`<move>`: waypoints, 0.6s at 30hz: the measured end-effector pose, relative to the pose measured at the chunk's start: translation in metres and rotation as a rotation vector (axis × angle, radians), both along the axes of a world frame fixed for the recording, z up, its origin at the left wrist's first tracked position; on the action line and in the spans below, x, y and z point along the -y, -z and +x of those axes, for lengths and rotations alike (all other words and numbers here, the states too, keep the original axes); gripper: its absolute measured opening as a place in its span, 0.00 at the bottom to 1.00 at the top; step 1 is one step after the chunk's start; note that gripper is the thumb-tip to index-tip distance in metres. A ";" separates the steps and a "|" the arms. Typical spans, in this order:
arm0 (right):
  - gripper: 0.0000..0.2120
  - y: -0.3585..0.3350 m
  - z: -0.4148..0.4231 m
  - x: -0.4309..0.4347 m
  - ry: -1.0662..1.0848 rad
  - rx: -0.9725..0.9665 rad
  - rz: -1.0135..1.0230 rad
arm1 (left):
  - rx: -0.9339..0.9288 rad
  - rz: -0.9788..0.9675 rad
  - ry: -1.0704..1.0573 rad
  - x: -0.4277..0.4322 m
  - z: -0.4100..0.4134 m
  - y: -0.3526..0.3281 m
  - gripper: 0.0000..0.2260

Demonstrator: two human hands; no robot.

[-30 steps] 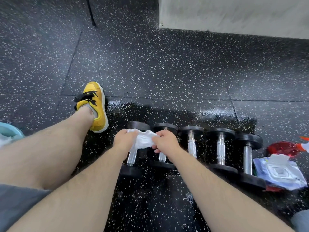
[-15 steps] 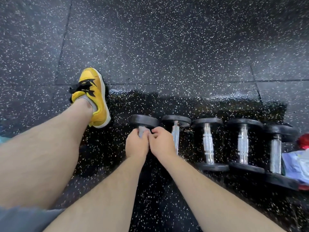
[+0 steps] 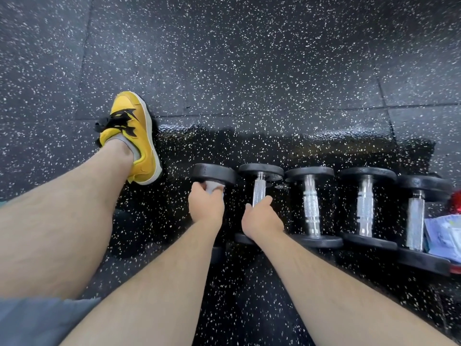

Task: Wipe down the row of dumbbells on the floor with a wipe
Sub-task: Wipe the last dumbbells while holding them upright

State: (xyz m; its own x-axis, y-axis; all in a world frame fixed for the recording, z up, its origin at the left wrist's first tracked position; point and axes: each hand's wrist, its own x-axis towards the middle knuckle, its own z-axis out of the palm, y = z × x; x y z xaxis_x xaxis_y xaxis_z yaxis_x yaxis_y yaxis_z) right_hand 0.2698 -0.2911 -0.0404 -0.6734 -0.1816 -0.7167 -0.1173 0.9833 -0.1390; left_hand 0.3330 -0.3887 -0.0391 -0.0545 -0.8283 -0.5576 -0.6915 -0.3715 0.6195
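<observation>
Two bare forearms enter from the near edge, beside one leg in grey shorts (image 3: 37,320). One left hand (image 3: 205,204), fingers closed round one pale wipe (image 3: 213,186) on the handle of the leftmost dumbbell (image 3: 214,172); that handle is hidden beneath. One right hand (image 3: 262,218), fingers bent over the handle of the second dumbbell (image 3: 259,188); whether they grip it cannot be told. Five dumbbells (image 3: 310,203) lie side by side on the speckled floor (image 3: 249,83). One wipe packet (image 3: 444,236) and one red item (image 3: 456,203) sit at the right edge, both cut off. One yellow shoe (image 3: 136,136) lies farther left.
</observation>
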 end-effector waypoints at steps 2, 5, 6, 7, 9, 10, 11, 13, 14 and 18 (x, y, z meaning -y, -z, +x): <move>0.21 -0.001 0.001 0.000 -0.012 -0.008 0.012 | -0.038 0.063 0.048 0.003 0.007 0.003 0.08; 0.20 0.000 0.002 0.000 -0.022 -0.014 0.020 | -0.076 0.086 0.126 0.011 0.014 0.004 0.08; 0.20 0.000 0.002 0.001 -0.019 -0.016 0.019 | -0.073 0.081 0.134 0.013 0.015 0.003 0.10; 0.20 0.000 0.002 0.001 -0.020 -0.016 0.024 | -0.074 0.078 0.134 0.014 0.016 0.003 0.12; 0.23 0.000 0.002 0.002 -0.034 -0.012 0.042 | -0.080 0.076 0.135 0.013 0.018 0.005 0.13; 0.24 0.001 0.001 0.002 -0.045 -0.012 0.050 | -0.084 0.076 0.132 0.013 0.017 0.005 0.13; 0.25 0.002 0.001 0.001 -0.053 -0.015 0.054 | -0.088 0.085 0.118 0.014 0.017 0.004 0.14; 0.27 0.003 -0.001 0.000 -0.063 -0.026 0.053 | -0.112 0.117 0.071 0.017 0.019 0.006 0.15; 0.28 0.004 -0.001 -0.001 -0.066 -0.025 0.052 | -0.119 0.140 0.069 0.020 0.022 0.007 0.16; 0.25 0.004 -0.002 -0.002 -0.047 -0.012 0.030 | -0.187 0.308 0.166 0.028 0.029 0.008 0.18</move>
